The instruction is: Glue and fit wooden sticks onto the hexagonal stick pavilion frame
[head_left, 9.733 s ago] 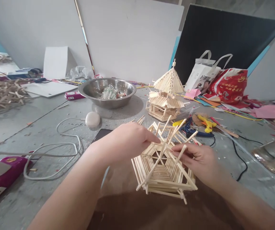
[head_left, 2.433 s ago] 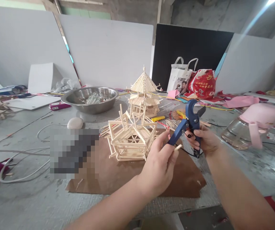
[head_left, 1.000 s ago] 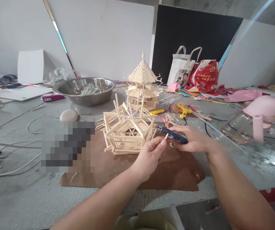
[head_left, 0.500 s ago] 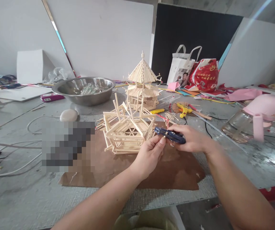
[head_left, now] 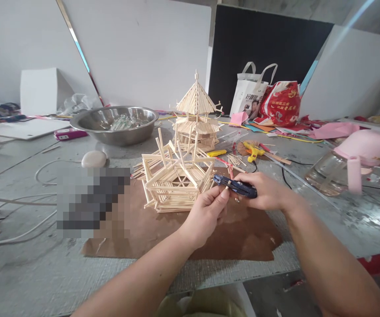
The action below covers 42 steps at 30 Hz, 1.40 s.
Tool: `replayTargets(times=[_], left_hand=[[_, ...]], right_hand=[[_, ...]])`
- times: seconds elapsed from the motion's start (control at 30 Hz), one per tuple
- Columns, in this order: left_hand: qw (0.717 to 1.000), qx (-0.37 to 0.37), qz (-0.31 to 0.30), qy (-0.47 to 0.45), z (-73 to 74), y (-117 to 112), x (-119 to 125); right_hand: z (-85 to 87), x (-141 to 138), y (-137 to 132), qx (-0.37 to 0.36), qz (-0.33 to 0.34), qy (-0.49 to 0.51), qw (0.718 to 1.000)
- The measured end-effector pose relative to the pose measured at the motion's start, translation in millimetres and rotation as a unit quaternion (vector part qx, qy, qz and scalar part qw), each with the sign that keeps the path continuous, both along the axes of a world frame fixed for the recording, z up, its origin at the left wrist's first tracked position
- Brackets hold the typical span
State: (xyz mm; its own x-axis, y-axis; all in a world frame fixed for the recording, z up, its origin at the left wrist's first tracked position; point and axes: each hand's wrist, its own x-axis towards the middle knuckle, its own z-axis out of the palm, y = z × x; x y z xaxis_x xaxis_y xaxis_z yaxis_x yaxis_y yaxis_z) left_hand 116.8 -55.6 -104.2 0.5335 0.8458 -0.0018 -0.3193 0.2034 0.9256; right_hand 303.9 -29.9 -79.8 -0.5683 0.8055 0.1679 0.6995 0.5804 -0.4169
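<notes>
My right hand (head_left: 264, 189) is closed around dark blue cutting pliers (head_left: 243, 188), whose head points left. A short wooden stick (head_left: 227, 190) is pinched between the thumb and fingers of my left hand (head_left: 211, 209), and its end meets the pliers. Just left of both hands, an open-topped frame of wooden sticks (head_left: 173, 190) stands on a brown sheet (head_left: 137, 242). Behind it rises a tiered stick pavilion (head_left: 196, 103) with a pointed roof.
A steel basin (head_left: 124, 136) holding clear plastic stands at back left. Right of the pavilion lie a yellow glue gun (head_left: 253, 152) and loose sticks (head_left: 235, 160). A clear jug with a pink lid (head_left: 325, 174) is at the right. Cables cross the left side, near a blurred-out patch.
Both hands, the stick and the pliers hold almost the same position. The whole view has shifted very slightly.
</notes>
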Motion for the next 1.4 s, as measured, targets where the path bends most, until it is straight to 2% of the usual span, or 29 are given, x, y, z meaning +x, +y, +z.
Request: replayTargets(times=[0.27, 0.53, 0.7, 0.87, 0.97, 1.1, 1.17, 1.27, 1.4], left_hand=[[0.997, -0.054, -0.026, -0.058, -4.7, 2, -1], [0.999, -0.009, 0.036, -0.010, -7.4, 2, 2], [0.998, 0.026, 0.041, 0.029, -11.1, 3, 4], [0.991, 0.036, 0.097, 0.081, -6.3, 2, 3], [0.993, 0.019, 0.080, 0.084, -4.3, -1, 3], [0.996, -0.001, 0.008, 0.087, -7.7, -7, 7], [0.998, -0.016, -0.007, 0.068, -9.3, -9, 9], [0.999, -0.036, 0.027, 0.027, -8.1, -10, 10], [0.995, -0.057, 0.082, -0.022, -3.0, -9, 9]], right_hand=[[0.4, 3, 3, -0.015, -0.022, -0.002, 1.000], [-0.1, -2, 2, -0.016, -0.010, -0.008, 1.000], [-0.5, -6, 3, -0.011, 0.006, 0.002, 1.000], [-1.9, -6, 4, -0.005, 0.018, 0.021, 1.000], [-3.8, -5, 5, 0.012, 0.022, 0.036, 0.999], [-3.8, 0, 6, 0.005, 0.007, 0.079, 0.997], [-2.6, 4, 5, -0.006, -0.007, 0.119, 0.993], [0.1, 7, 1, -0.040, -0.013, 0.166, 0.985], [4.2, 2, -6, -0.082, 0.010, 0.188, 0.979]])
